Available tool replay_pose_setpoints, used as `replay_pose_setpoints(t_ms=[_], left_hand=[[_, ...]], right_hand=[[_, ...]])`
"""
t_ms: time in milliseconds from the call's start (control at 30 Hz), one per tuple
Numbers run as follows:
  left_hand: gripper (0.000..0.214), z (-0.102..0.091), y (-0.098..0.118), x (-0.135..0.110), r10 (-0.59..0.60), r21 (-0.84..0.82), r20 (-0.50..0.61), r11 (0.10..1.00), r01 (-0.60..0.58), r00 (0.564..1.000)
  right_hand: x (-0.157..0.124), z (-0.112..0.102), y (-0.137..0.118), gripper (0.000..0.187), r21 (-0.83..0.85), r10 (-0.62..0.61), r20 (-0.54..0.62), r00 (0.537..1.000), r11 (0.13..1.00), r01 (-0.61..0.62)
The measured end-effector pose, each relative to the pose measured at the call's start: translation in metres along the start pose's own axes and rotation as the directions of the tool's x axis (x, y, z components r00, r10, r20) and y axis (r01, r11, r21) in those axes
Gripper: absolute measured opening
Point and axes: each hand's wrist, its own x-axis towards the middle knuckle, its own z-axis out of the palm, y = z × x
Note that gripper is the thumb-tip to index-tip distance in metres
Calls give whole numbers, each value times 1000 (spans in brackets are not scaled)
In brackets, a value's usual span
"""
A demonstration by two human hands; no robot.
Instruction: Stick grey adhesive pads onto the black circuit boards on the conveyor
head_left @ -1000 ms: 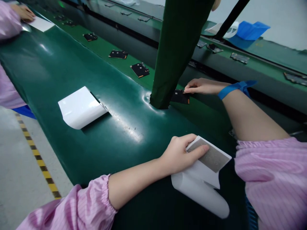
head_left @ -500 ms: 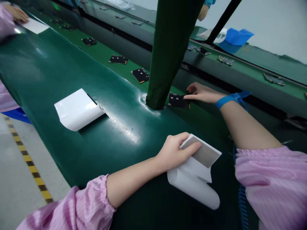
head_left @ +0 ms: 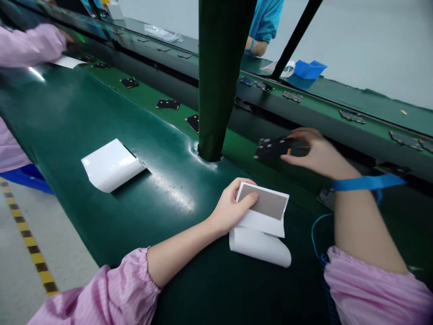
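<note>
My left hand (head_left: 235,205) grips a stack of white sheets (head_left: 259,221), thumb on top. A grey rectangular patch (head_left: 269,203) lies on the top sheet, and the near end of the paper curls under into a roll. My right hand (head_left: 314,151), with a blue wrist strap (head_left: 367,182) on it, pinches a black circuit board (head_left: 274,148) by its right end. That board is slightly blurred, over the green conveyor belt. To the left, another curled stack of white sheets (head_left: 113,164) rests on the green table mat (head_left: 162,212).
A green-wrapped post (head_left: 216,81) rises between me and the belt's left part. Several circuit boards (head_left: 168,104) lie along the belt, others on the line beyond. A co-worker's pink sleeve (head_left: 32,45) is at far left; a person in blue (head_left: 267,22) stands across.
My right hand has taken hold of the circuit board on the belt and drawn it to the right. My left hand, with the sheets, has shifted slightly left. The co-worker's arm at left has reached farther forward.
</note>
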Motion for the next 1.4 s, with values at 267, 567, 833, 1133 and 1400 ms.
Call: replay_pose_setpoints(t_ms=[267,567,833,1133,1400], left_hand=[[26,-4,-2,2,112,30,44,993,-114,993],[31,-14,3,15,284,135,-117,954,-268,952],[36,-17,1,15,306,151,-37,943,-297,951],[27,-19,8,13,375,187,-18,912,-366,927],[36,-22,8,19,368,216,-1,908,-359,930]], right_hand=[[-10,-15,-22,54,7,136,-43,990,991,-136],[-53,36,-67,45,589,25,128,991,802,-97],[-95,43,-82,31,685,146,86,986,709,-165],[-97,32,-87,23,590,142,29,990,797,-131],[-96,41,-83,32,571,165,18,986,808,-145]])
